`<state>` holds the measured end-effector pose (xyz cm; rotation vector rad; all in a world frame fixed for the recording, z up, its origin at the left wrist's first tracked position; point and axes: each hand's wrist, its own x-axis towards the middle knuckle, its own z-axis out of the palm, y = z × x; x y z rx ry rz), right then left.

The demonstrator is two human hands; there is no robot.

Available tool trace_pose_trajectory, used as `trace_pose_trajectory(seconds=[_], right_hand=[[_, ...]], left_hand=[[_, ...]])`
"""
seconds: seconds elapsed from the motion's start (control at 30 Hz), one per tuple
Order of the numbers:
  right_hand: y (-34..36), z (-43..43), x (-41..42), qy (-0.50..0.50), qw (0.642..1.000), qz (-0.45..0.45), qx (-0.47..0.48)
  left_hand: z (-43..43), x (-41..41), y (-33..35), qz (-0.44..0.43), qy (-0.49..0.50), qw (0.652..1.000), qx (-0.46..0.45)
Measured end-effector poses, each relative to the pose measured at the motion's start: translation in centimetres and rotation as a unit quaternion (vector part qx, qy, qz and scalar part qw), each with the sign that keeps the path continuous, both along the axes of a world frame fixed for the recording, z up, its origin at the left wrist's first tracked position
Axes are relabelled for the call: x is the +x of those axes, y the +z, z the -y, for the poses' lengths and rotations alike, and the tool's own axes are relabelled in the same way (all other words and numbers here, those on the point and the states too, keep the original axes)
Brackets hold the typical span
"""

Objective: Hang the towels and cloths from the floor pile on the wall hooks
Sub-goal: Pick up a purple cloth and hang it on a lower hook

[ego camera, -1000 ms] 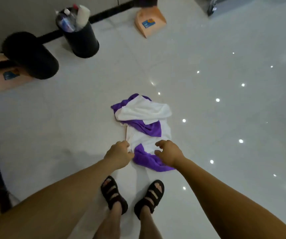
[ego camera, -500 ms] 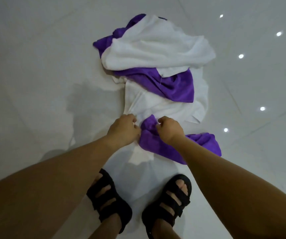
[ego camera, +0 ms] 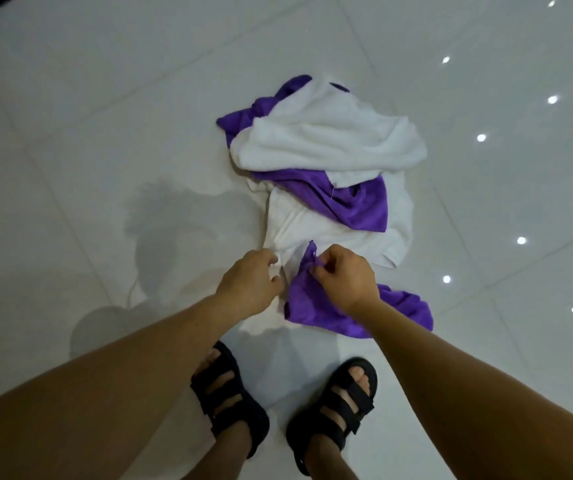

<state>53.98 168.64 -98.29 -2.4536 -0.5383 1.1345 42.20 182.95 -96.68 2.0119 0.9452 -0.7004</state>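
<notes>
Counted in the heap on the glossy pale tiled floor: three purple patches and two white ones, though hard to say how many separate pieces.

- **Farthest:** a crumpled white terry towel over a purple microfibre cloth.
- **Next:** a second purple fold across a flatter white towel.
- **Nearest:** a small purple cloth.

Heap's long axis straight away from two feet in black strapped sandals. Small purple cloth lying slantwise, from a raised corner by the hands down toward the right.

Two hands, both low over the near end of the heap. Right hand curled, pinching that raised corner between thumb and fingertips, rest of the cloth trailing under and right of the wrist. Left hand just left of it, fingers bent at the flatter white towel's edge; hold or mere touch impossible to tell.
</notes>
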Motion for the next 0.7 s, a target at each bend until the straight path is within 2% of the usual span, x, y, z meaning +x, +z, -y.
trace_pose_trajectory(seconds=[0.13, 0.3, 0.37, 0.47, 0.57, 0.63, 0.7], right_hand=[[11.0, -0.7, 1.3, -0.02, 0.991, 0.024, 0.13], [25.8, -3.1, 3.6, -0.093, 0.969, -0.023, 0.226], [31.1, -3.9, 4.9, -0.093, 0.967, 0.005, 0.238], [39.1, -5.1, 6.5, -0.093, 0.962, 0.069, 0.246], [46.8, -6.7, 7.0, -0.08, 0.955, 0.101, 0.266], [51.8, -7.9, 6.8, -0.058, 0.953, 0.099, 0.279], [56.3, -8.8, 6.5, -0.04, 0.955, 0.065, 0.286]], left_hand=[[-0.5, 2.4, 9.7, 0.092, -0.006, 0.995, -0.039], [-2.1, 5.8, 23.4, 0.231, -0.022, 0.971, -0.062], [-3.5, 7.0, 29.0, 0.232, -0.047, 0.971, -0.033], [-6.7, 8.0, 37.0, 0.226, -0.118, 0.963, 0.08], [-9.7, 7.7, 44.6, 0.187, -0.181, 0.958, 0.118], [-11.3, 7.3, 49.5, 0.169, -0.184, 0.958, 0.144], [-12.7, 6.8, 54.2, 0.201, -0.149, 0.952, 0.176]])
